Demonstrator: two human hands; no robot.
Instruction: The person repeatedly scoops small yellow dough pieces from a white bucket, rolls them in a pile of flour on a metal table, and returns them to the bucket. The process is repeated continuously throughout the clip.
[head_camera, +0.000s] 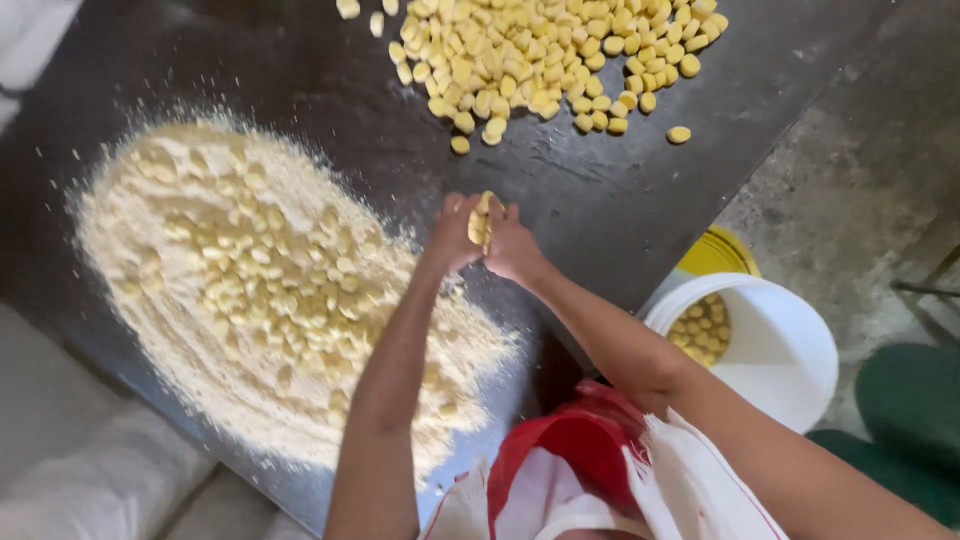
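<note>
Counter (620, 210), dark and dusted white, carries the rest. Flour (200, 300) spreads wide at its left side, cut dough lumps (270, 280) bedded in it. Finished yellow pieces (540, 60) lie heaped at the far edge, straight ahead of the hands and well apart from the flour. A white bucket (790, 350) with a few pieces in it stands off the counter's right edge. Left hand (452, 235) and right hand (512, 248) meet palm to palm, their grip pressed together on one dough piece (480, 222), upright between them, just beside the flour's right edge, fingers pointing toward the far heap.
</note>
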